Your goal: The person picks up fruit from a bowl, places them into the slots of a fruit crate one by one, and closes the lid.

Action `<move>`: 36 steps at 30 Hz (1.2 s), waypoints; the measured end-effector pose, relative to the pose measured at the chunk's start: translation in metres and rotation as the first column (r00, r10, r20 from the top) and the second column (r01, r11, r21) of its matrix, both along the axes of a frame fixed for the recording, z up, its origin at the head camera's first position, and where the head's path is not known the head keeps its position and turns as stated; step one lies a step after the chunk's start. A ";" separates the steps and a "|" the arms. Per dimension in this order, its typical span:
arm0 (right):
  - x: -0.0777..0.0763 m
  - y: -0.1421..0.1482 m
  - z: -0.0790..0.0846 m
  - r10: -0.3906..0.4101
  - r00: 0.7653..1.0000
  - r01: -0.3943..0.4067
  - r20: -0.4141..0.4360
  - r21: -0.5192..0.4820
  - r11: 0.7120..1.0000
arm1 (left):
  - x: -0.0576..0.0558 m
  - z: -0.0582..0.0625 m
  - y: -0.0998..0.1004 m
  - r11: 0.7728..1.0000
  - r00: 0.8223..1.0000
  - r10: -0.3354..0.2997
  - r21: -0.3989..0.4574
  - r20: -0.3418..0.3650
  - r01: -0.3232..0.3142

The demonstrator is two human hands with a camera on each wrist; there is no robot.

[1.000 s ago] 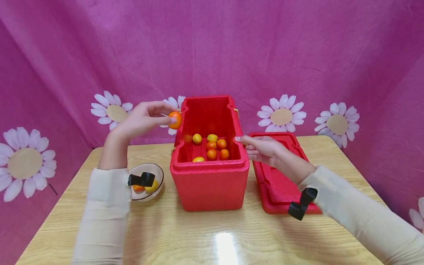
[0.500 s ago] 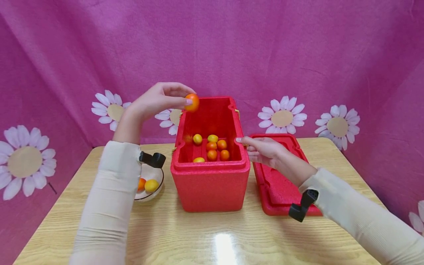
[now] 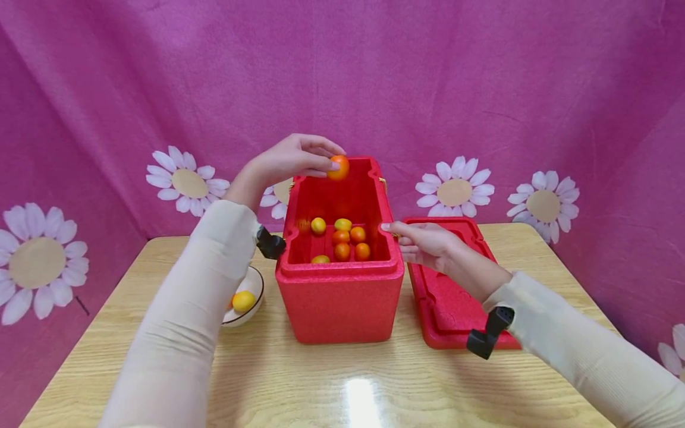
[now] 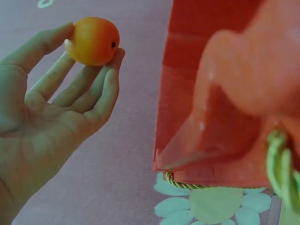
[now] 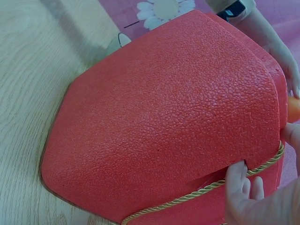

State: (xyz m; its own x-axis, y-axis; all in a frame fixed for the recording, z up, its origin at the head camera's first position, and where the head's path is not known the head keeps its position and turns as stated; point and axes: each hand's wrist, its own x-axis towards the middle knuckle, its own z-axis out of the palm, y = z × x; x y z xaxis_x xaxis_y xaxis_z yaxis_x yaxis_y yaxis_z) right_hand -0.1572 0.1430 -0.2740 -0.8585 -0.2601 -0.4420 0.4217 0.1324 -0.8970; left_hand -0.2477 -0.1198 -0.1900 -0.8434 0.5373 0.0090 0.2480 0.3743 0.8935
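Observation:
My left hand [image 3: 305, 156] pinches an orange fruit [image 3: 340, 168] between thumb and fingertips, above the far part of the red foam box [image 3: 339, 306]. In the left wrist view, the fruit [image 4: 93, 42] is smooth, with a small dark spot on one end. Inside the box lie several orange fruits [image 3: 342, 251] and yellow fruits [image 3: 318, 225]. My right hand [image 3: 430, 242] grips the box's right wall, thumb on the rim. The right wrist view has its fingers [image 5: 236, 185] against the outer wall beside a gold rope [image 5: 192, 194].
On the wooden table [image 3: 299, 386], a white dark-rimmed bowl [image 3: 255, 286] left of the box holds a yellow fruit [image 3: 244, 301] and an orange one, partly hidden by the left sleeve. The red lid [image 3: 455, 300] lies to the right. A pink flowered curtain [image 3: 342, 71] stands behind.
My left hand has risen with the orange fruit and moved right, from beside the box's left rim to over its opening. The right hand stays at the right rim.

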 end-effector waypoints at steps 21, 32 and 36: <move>0.004 0.003 0.003 -0.007 1.000 0.007 0.002 0.023 1.000 | -0.021 -0.005 0.045 0.906 0.998 0.046 -0.423 0.042 -0.024; 0.004 -0.002 0.003 -0.015 1.000 0.016 -0.005 0.055 0.998 | -0.014 -0.001 0.062 0.563 0.982 0.026 -0.809 -0.189 -0.170; 0.002 -0.002 0.003 -0.022 1.000 0.022 0.002 0.051 0.998 | -0.009 0.008 0.064 0.525 0.981 0.084 -0.829 -0.176 -0.193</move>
State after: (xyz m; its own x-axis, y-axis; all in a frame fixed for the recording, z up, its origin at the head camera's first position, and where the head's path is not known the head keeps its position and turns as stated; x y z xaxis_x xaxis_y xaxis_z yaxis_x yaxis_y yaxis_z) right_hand -0.1551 0.1406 -0.2709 -0.8627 -0.2182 -0.4563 0.4271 0.1689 -0.8883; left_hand -0.2564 -0.0555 -0.1817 -0.9309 0.2188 -0.2924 0.1910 0.9741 0.1207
